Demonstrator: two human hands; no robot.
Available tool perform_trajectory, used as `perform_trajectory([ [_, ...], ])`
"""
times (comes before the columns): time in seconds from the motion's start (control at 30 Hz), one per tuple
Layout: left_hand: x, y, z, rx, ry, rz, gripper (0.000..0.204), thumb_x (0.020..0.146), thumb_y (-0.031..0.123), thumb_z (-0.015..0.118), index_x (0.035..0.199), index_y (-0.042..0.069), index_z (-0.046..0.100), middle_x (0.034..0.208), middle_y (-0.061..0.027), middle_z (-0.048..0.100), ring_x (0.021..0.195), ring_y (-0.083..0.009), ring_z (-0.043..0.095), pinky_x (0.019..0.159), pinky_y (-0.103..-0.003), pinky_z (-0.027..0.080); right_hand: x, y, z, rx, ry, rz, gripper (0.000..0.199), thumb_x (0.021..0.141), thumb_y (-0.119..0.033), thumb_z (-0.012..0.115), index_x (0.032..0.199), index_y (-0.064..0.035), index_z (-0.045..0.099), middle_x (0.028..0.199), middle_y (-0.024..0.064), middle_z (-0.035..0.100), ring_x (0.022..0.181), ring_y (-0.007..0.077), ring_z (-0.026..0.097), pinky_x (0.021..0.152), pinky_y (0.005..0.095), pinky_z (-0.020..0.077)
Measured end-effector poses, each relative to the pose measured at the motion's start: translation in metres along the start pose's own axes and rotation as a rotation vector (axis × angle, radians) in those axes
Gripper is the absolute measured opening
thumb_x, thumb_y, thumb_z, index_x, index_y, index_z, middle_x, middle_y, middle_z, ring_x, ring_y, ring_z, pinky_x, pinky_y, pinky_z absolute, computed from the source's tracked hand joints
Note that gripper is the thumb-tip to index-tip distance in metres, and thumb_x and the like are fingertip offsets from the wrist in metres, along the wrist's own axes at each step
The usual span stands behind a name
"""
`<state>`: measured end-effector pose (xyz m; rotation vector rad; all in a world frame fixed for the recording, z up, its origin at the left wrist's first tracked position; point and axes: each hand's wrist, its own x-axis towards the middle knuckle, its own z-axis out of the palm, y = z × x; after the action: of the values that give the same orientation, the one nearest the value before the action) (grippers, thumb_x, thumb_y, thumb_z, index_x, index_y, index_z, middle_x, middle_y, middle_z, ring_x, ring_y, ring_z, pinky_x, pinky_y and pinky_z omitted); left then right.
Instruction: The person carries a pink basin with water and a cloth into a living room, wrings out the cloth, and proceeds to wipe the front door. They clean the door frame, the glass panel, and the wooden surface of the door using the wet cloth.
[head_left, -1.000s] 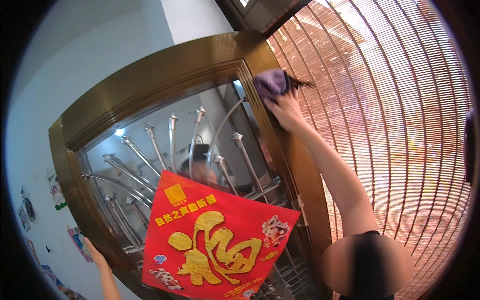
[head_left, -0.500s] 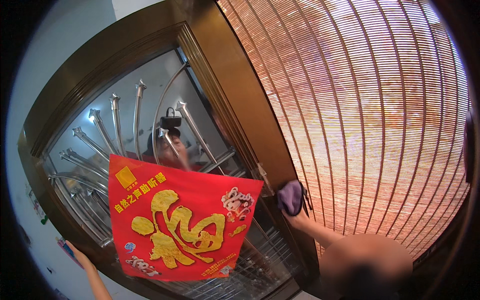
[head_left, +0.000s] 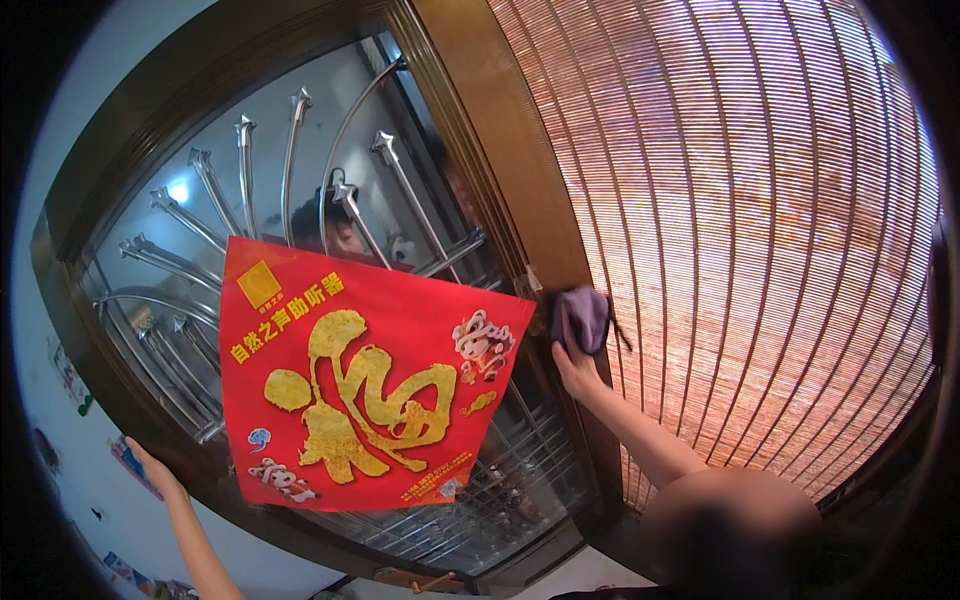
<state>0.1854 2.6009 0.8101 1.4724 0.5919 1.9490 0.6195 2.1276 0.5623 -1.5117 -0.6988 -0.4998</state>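
Observation:
My right hand (head_left: 575, 368) is closed on a purple cloth (head_left: 582, 316), which lies against the brown door frame (head_left: 520, 150) near the poster's right corner. A dark cord hangs beside the cloth. At the lower left, my left hand (head_left: 152, 468) is at the door's outer edge, beside a narrow blue and pink thing (head_left: 131, 458). Its fingers are partly hidden, so what they grip is unclear. Between my hands, a red poster (head_left: 400, 290) with a large gold character covers the middle of the glass door panel (head_left: 350, 110).
Curved silver metal bars (head_left: 247, 170) with pointed tips stand behind the poster. A slatted bamboo blind (head_left: 740, 200) hangs at the right. A blurred rounded shape (head_left: 730, 510) covers the lower right. Small items hang on the pale wall (head_left: 60, 290) at the left.
The view has tipped downward, so door, poster and both hands appear higher. More of the right forearm and the door's lower part shows. The purple cloth remains in my right hand.

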Motion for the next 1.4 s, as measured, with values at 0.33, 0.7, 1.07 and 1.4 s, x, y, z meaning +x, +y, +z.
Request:
perform_trajectory([
  [0.33, 0.001, 0.0, 0.0, 0.008, -0.014, -0.014, 0.071, 0.089, 0.053, 0.035, 0.137, 0.002, 0.022, 0.143, -0.0071, 0.022, 0.13, -0.0213, 0.022, 0.105, -0.028, 0.015, -0.11, 0.046, 0.04, -0.894, -0.316, -0.298, 0.032, 0.077, -0.023, 0.053, 0.101, -0.0013, 0.055, 0.117, 0.017, 0.044, 0.118, 0.0348, 0.034, 0.104, 0.0424, 0.021],
  [0.7, 0.036, -0.04, -0.021, 0.036, -0.058, -0.001, 0.074, 0.087, 0.055, 0.037, 0.137, 0.003, 0.021, 0.142, -0.0081, 0.024, 0.128, -0.0216, 0.025, 0.105, -0.031, 0.017, -0.11, 0.052, -0.008, -0.191, 0.048, -0.277, 0.026, 0.074, 0.001, 0.054, 0.099, -0.0038, 0.054, 0.094, 0.0156, 0.054, 0.093, 0.0363, 0.051, 0.085, 0.04, 0.0403],
  [1.07, 0.024, -0.032, -0.015, -0.047, -0.04, -0.055, 0.071, 0.088, 0.054, 0.037, 0.132, -0.001, 0.032, 0.135, -0.0089, 0.035, 0.121, -0.0214, 0.034, 0.101, -0.029, 0.023, 0.028, -0.056, 0.022, -0.5, 0.262, -0.34, 0.038, 0.079, -0.009, 0.053, 0.116, -0.0031, 0.048, 0.112, 0.0189, 0.047, 0.109, 0.0385, 0.038, 0.094, 0.0449, 0.0282],
  [1.4, -0.003, -0.005, 0.004, -0.161, -0.075, -0.146, 0.074, 0.086, 0.057, 0.038, 0.132, 0.0, 0.032, 0.135, -0.0066, 0.035, 0.122, -0.0202, 0.034, 0.101, -0.027, 0.022, 0.065, -0.081, 0.009, -0.473, 0.129, -0.493, 0.038, 0.082, -0.02, 0.055, 0.118, -0.0077, 0.051, 0.124, 0.0157, 0.046, 0.12, 0.0353, 0.035, 0.104, 0.0459, 0.0171],
])
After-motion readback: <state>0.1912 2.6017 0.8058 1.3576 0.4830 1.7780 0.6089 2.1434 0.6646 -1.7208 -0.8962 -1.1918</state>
